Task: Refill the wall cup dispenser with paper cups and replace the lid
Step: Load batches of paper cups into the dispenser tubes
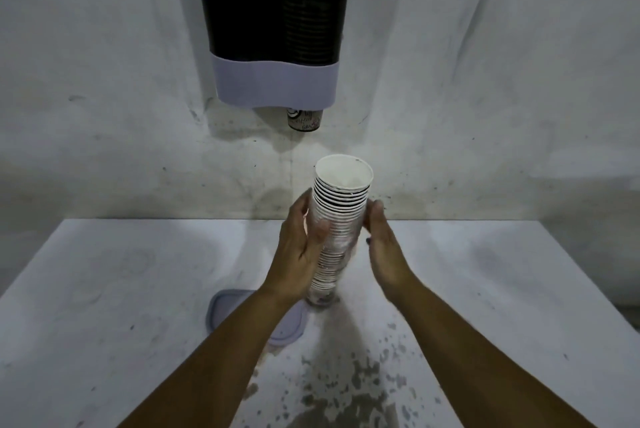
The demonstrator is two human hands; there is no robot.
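Observation:
A tall stack of paper cups (341,192) stands upright over the table, open mouth up. My left hand (301,247) wraps its left side. My right hand (382,247) presses against its right side. On the wall above hangs the cup dispenser (273,11), a dark tube with a pale lilac base band (275,84). One printed cup (304,119) pokes out of its bottom. The lilac lid (228,306) lies flat on the table, partly hidden under my left forearm. The dispenser's top is out of frame.
The white table (121,289) meets a stained white wall (104,115) at the back. Dark speckled stains (349,386) mark the table near its front edge, between my forearms.

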